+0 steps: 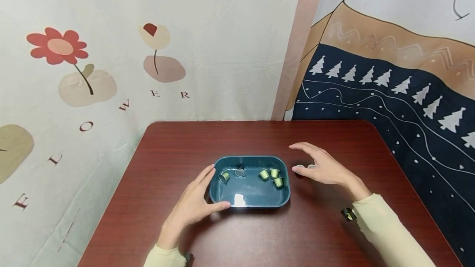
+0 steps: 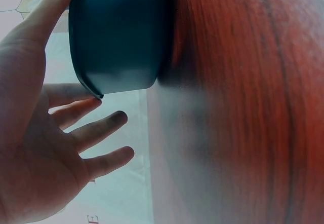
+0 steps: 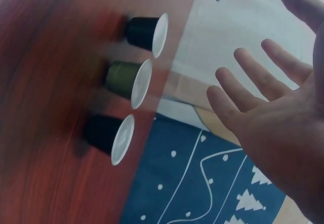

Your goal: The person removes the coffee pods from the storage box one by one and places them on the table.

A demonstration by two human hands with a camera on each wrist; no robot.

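Note:
A dark blue-green tray (image 1: 256, 201) lies on the table, with several coffee capsules inside. A black capsule (image 1: 240, 171) and a green capsule (image 1: 224, 177) sit toward its left; green capsules (image 1: 278, 182) cluster at the right. My left hand (image 1: 193, 201) touches the tray's left rim and front left corner, fingers fairly straight. Right of the tray, my right hand (image 1: 324, 166) hovers with fingers spread, holding nothing. Below it, in the right wrist view, a black capsule (image 3: 144, 32), a green capsule (image 3: 124, 81) and another black capsule (image 3: 104, 134) stand lid-up in a row.
The reddish-brown wooden table (image 1: 174, 147) reaches back to a wall cloth (image 1: 230, 73) with flower prints. On the right hangs a dark blue cloth (image 1: 393, 114) with white trees. A dark wristband (image 1: 349, 214) is on the right wrist.

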